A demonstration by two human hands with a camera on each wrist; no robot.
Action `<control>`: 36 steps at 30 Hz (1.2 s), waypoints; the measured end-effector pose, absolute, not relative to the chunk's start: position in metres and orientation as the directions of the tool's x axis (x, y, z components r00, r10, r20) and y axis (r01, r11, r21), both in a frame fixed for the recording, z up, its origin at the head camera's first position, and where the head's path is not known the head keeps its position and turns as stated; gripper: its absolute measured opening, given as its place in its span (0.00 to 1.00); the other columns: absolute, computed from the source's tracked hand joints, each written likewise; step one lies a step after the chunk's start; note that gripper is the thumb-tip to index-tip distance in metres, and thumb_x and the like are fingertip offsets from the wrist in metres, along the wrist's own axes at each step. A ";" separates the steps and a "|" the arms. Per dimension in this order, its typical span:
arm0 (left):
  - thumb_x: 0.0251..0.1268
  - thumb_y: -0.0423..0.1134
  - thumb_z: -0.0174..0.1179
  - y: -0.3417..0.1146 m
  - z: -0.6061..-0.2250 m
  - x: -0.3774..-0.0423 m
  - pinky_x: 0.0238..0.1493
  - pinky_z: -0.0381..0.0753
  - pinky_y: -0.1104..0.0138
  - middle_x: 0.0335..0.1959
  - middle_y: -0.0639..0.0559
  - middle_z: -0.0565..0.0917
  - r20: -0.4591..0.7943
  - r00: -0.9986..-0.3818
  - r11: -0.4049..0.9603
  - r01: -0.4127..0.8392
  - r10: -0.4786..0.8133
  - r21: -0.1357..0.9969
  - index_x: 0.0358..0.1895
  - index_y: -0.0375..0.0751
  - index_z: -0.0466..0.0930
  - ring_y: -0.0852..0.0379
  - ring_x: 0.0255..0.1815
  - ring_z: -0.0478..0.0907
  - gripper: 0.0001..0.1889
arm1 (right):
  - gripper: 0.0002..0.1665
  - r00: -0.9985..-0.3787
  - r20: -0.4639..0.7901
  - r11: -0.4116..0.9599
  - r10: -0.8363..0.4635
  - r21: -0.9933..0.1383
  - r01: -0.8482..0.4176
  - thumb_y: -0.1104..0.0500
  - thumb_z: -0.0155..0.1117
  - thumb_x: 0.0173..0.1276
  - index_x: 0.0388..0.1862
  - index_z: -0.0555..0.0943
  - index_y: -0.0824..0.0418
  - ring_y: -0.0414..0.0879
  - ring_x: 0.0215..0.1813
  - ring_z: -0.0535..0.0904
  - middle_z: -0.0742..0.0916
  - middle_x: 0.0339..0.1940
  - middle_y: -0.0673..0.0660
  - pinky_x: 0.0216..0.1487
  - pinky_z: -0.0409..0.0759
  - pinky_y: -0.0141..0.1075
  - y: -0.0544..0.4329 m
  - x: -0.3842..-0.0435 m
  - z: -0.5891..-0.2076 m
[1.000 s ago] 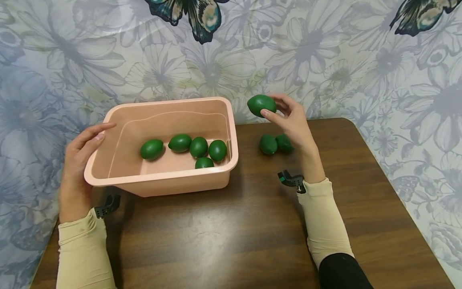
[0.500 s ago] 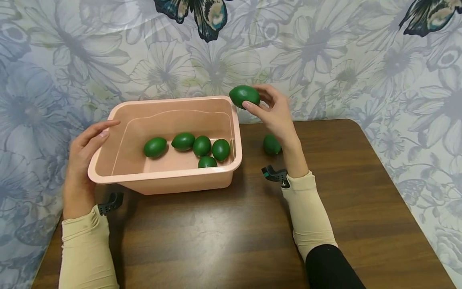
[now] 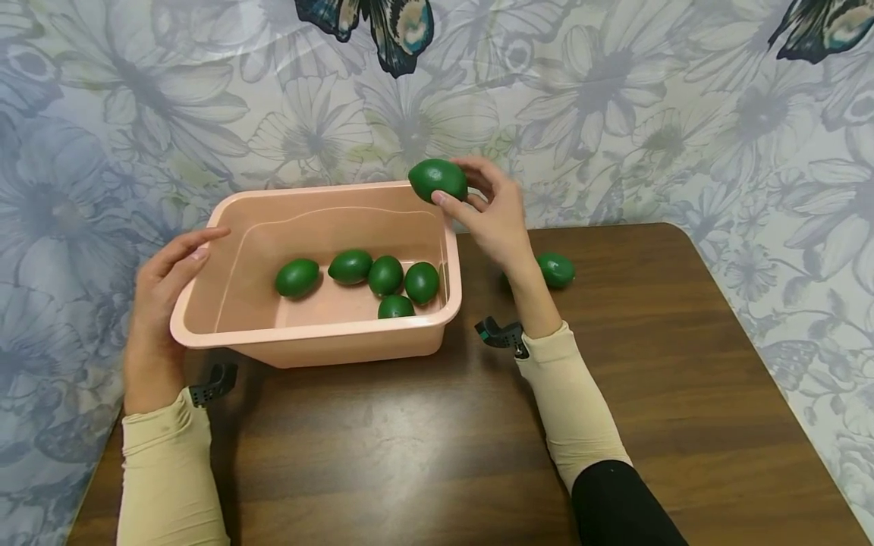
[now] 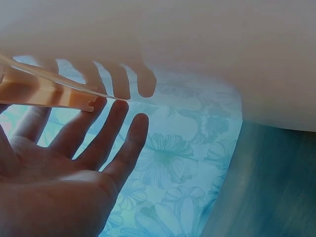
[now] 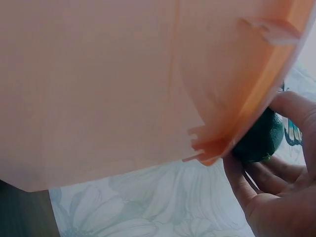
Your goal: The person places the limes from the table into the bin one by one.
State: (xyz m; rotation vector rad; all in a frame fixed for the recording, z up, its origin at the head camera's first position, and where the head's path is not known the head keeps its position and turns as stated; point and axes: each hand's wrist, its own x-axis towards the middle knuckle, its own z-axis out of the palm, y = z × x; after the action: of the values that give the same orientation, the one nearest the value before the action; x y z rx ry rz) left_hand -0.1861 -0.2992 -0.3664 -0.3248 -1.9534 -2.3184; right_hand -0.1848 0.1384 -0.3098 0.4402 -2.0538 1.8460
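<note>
My right hand [image 3: 493, 216] pinches a green lime [image 3: 437, 179] between thumb and fingers, over the back right corner of a peach plastic basin [image 3: 307, 335]. In the right wrist view, that lime [image 5: 261, 136] is partly hidden behind the basin's rim. Several more limes [image 3: 297, 278] lie on the basin floor, most grouped toward its right end. My left hand [image 3: 158, 303] rests at the left rim, with index finger and thumb along the edge. The left wrist view shows its fingers [image 4: 106, 136] fairly straight and spread against the basin's outer side.
On the brown wooden table [image 3: 382, 447], a lime [image 3: 556, 271] lies behind my right forearm; a sliver of another shows left of the wrist. A flower-patterned wall covering [image 3: 614, 136] stands close behind the table and basin.
My right hand has carried the lime leftward from above the table to the basin's back right corner. The left hand keeps its place at the rim.
</note>
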 end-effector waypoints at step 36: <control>0.80 0.32 0.55 -0.299 -0.365 -0.186 0.61 0.79 0.71 0.67 0.44 0.81 0.214 -0.974 -0.165 0.200 0.071 0.966 0.70 0.24 0.75 0.52 0.69 0.75 0.22 | 0.20 -0.883 0.468 0.066 -0.002 -0.881 -0.468 0.72 0.68 0.72 0.60 0.80 0.78 0.65 0.64 0.81 0.84 0.60 0.75 0.66 0.82 0.46 0.142 -0.186 -0.320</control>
State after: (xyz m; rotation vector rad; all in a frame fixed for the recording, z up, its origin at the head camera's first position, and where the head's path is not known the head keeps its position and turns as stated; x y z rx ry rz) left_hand -0.1861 -0.2992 -0.3655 -0.3217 -1.9719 -2.3127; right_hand -0.1857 0.1424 -0.3200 0.4693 -2.0075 1.8778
